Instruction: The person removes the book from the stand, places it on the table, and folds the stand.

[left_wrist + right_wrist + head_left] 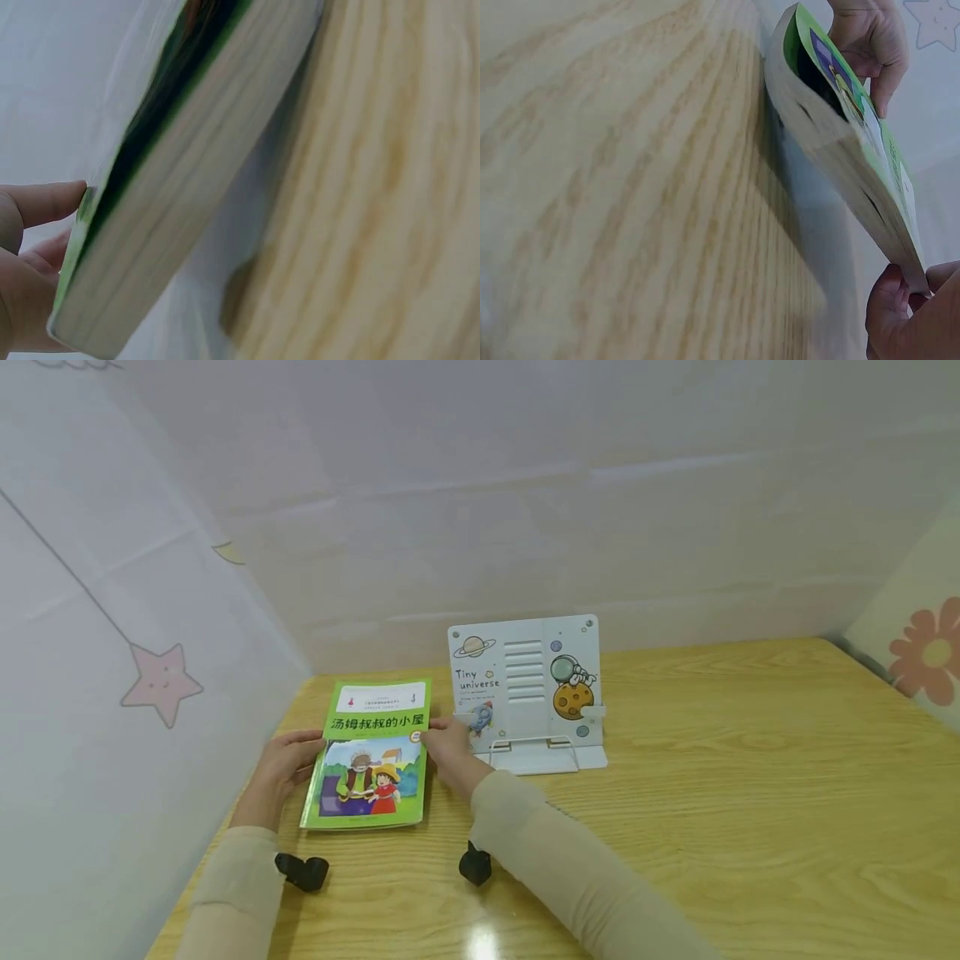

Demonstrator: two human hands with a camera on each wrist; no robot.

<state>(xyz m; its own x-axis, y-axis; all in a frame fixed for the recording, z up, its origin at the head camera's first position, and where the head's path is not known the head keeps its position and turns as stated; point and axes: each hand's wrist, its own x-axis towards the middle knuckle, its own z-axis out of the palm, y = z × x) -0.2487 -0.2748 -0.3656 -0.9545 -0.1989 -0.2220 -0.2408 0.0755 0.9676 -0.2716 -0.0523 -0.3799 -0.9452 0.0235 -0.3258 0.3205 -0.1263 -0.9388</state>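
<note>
A green book (pixel 367 777) with Chinese lettering and a picture of two figures is held between both hands at the table's left side. My left hand (pixel 287 762) grips its left edge, thumb on the cover. On the opposite edge, my right hand (pixel 453 753) pinches the book, thumb above and fingers beneath, as the right wrist view shows. Seen from the right wrist, the book (pixel 840 142) is tilted, with a gap between much of it and the wood. Its page block (pixel 187 180) faces the left wrist camera.
A white metal book stand (pixel 525 685) printed with planets and "Tiny universe" stands just right of the book, near the back edge. The wooden table (pixel 750 793) stretches to the right. Pale printed cloth (pixel 562 510) hangs behind and at the left.
</note>
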